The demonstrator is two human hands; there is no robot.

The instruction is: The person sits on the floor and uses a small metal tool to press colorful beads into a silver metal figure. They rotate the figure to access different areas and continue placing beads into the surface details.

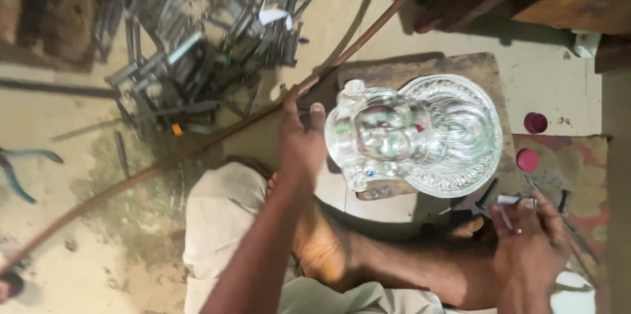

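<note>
Steadying the silver idol, thin, dentable and slippery, the left hand is clamping its edge; right hand fingers are pinching a small tool.

Open floor is found to the left, crossed only by a long thin rod. The upper middle is blocked by a heap of metal tools. Passage on the wooden block is taken up by the silver figure. Two small red caps lie right of it, with bare floor above them.
</note>
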